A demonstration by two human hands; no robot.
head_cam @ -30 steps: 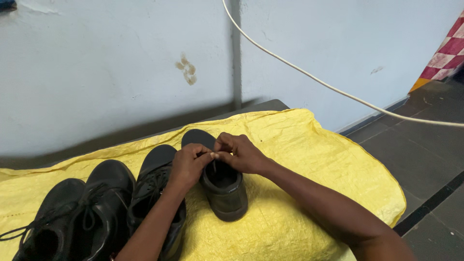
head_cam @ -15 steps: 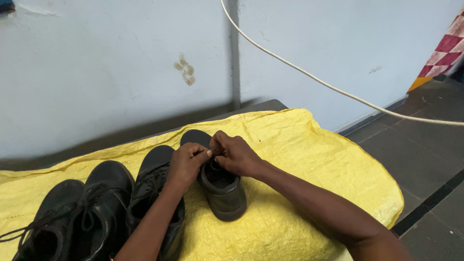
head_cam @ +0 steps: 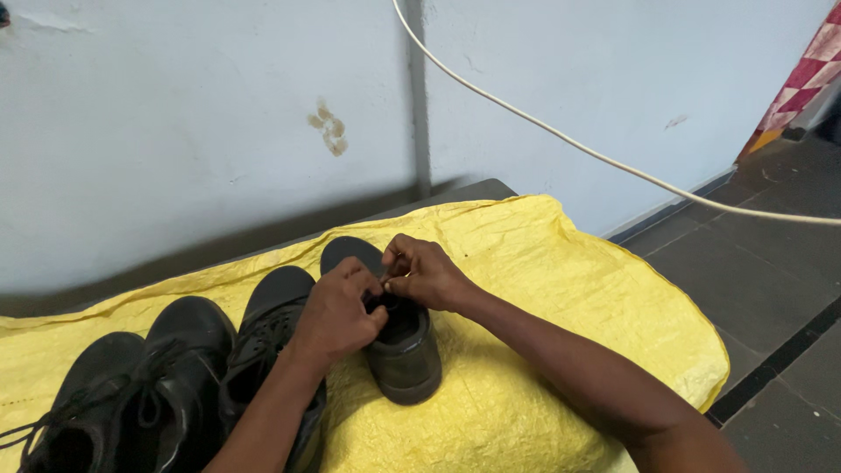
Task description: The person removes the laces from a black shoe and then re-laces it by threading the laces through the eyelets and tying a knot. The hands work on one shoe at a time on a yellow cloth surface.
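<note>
Four shoes stand in a row on the sheet (head_cam: 561,289). Both hands (head_cam: 337,311) (head_cam: 425,273) meet over the rightmost shoe (head_cam: 399,350), near the sheet's middle; the other three shoes (head_cam: 175,368) run to its left edge.

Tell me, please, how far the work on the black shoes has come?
Three black shoes on the yellow sheet already show laces. In hand: the left hand and right hand pinch at the opening of the fourth shoe. Its lacing is hidden, so what remains cannot be told.
</note>
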